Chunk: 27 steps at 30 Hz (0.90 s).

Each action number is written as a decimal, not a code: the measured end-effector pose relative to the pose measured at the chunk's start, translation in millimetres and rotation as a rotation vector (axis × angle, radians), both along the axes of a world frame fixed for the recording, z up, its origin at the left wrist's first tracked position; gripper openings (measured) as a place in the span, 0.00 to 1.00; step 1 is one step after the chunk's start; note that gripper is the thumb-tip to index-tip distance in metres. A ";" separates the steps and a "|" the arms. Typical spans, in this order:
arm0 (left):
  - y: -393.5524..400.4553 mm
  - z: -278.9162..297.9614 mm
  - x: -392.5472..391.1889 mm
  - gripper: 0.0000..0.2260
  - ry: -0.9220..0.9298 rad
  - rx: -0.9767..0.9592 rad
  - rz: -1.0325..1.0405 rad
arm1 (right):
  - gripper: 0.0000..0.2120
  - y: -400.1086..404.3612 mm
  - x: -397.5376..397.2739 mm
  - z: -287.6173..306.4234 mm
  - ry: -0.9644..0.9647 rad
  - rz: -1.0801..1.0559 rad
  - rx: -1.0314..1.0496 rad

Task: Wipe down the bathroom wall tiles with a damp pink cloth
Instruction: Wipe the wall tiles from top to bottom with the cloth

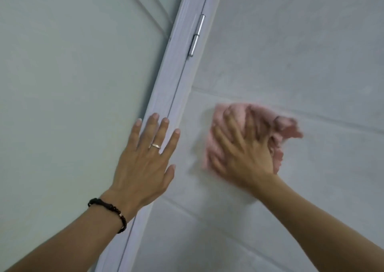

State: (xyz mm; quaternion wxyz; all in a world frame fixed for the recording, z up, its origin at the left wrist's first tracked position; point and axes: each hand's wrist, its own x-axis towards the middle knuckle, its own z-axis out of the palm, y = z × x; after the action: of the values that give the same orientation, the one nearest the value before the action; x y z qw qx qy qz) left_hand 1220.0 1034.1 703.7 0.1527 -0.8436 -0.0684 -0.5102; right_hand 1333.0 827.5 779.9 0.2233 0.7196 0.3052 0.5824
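Pale wall tiles [291, 53] bear the pink cloth [239, 113] under the right hand [241, 155].

surface: pale tiled wall [301, 53], grout lines crossing
on it: pink cloth [276, 134], pressed flat
left edge: white door frame [166, 97], metal hinge [196, 35]

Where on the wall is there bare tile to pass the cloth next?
Bare grey wall tile lies above the pink cloth, right of the silver hinge, and below the right hand. Crowded by the white door frame, where the left hand rests.
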 end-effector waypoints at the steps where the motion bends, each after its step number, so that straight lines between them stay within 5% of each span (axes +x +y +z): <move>1: 2.1 2.4 -4.4 0.33 0.009 0.011 0.028 | 0.32 -2.8 -3.8 -6.2 0.025 0.001 -0.103; 4: 4.0 7.8 -14.4 0.37 0.064 0.004 0.138 | 0.32 2.5 -13.4 27.5 0.053 0.004 -0.242; 9: 0.1 4.2 -16.4 0.36 0.065 0.055 0.280 | 0.34 30.2 -2.0 48.4 0.034 0.018 0.077; 12: -0.2 7.1 -21.3 0.35 0.121 0.043 0.295 | 0.34 26.5 -3.3 -3.7 0.070 0.063 -0.229; 14: 2.5 6.6 -22.8 0.34 0.134 0.062 0.296 | 0.32 30.0 -9.7 16.6 0.050 0.109 -0.298; 19: 2.9 6.1 -24.0 0.34 0.167 0.053 0.315 | 0.35 76.0 8.5 61.6 0.054 0.097 0.029; 24: 3.1 6.8 -25.7 0.34 0.161 0.085 0.341 | 0.36 57.8 0.7 8.0 0.211 0.070 -0.296; 27: 2.9 5.0 -25.5 0.35 0.149 0.109 0.370 | 0.30 56.3 0.2 43.8 0.044 0.054 -0.263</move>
State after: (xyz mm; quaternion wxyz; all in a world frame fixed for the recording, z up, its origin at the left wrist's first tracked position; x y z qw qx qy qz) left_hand 1194.5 1037.0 708.8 0.2939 -0.8426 -0.1828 -0.4127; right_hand 1333.2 883.8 823.7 0.2930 0.6884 0.4028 0.5272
